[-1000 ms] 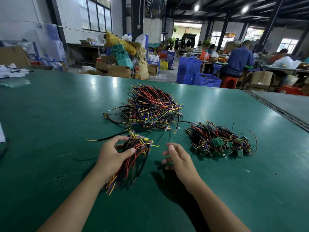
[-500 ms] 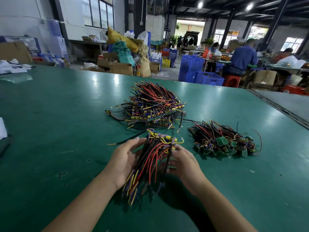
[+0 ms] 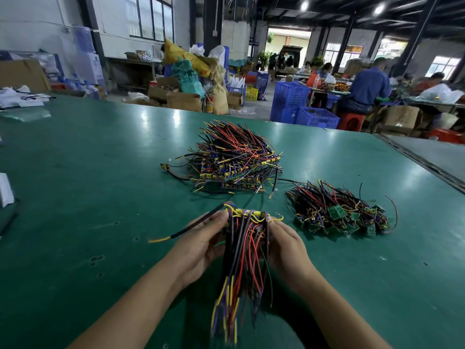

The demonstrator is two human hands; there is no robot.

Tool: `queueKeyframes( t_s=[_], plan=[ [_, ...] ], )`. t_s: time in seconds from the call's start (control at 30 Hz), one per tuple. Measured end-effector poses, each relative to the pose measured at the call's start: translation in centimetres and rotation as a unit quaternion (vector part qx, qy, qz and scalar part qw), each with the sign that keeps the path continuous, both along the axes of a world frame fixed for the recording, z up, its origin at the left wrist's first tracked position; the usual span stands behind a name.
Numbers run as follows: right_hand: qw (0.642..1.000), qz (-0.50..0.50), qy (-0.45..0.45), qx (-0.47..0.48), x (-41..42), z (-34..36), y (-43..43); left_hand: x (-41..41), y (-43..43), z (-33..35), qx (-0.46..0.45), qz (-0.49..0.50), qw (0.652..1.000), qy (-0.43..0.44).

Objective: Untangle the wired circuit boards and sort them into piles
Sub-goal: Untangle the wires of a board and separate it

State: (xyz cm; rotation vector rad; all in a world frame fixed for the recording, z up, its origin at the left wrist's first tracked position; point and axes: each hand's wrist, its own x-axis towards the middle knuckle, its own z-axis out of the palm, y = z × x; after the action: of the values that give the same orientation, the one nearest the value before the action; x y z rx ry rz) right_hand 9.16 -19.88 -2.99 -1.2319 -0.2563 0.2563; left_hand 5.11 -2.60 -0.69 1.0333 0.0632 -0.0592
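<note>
A bundle of wired boards with red, black, purple and yellow wires hangs between my hands above the green table. My left hand grips its left side and my right hand grips its right side, both near the top where the boards sit. The wires trail down toward me. A large stacked pile of wired boards lies beyond the bundle. A smaller tangled pile with green boards lies to the right.
A white object sits at the table's left edge, with papers at the far left corner. A seam to another table runs along the right. Blue crates, boxes and seated people are behind the table.
My right hand came in from the table and took hold of the bundle's right side. Both hands lifted and turned the bundle upright, so its wires now hang toward me.
</note>
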Motion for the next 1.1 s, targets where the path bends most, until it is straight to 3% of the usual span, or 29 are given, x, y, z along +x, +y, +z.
queueKeyframes(
  t_s=[0.07,0.3,0.5,0.73,1.0,1.1],
  plan=[
    [1.0,-0.007,0.003,0.008,0.0,-0.1,0.1,-0.2,-0.2,0.0,0.025,-0.006,0.999,-0.024],
    [0.992,0.011,-0.053,-0.112,-0.1,0.5,-0.9,-0.5,0.1,-0.1,0.041,-0.035,0.998,-0.02],
    [0.996,0.083,-0.044,-0.002,0.1,1.3,-2.2,-0.4,0.0,-0.4,0.009,-0.05,0.999,-0.001],
    [0.997,0.061,-0.032,-0.016,-0.2,1.7,-1.9,-0.4,0.4,0.1,-0.027,-0.101,0.995,-0.01],
    [0.998,0.051,0.01,-0.027,-0.6,1.5,-1.6,-0.8,0.6,-0.2,0.077,-0.116,0.988,-0.064],
    [0.998,0.038,0.008,-0.05,-0.6,1.6,-1.6,-0.9,0.5,-0.5,0.185,-0.104,0.971,-0.105]
  ],
)
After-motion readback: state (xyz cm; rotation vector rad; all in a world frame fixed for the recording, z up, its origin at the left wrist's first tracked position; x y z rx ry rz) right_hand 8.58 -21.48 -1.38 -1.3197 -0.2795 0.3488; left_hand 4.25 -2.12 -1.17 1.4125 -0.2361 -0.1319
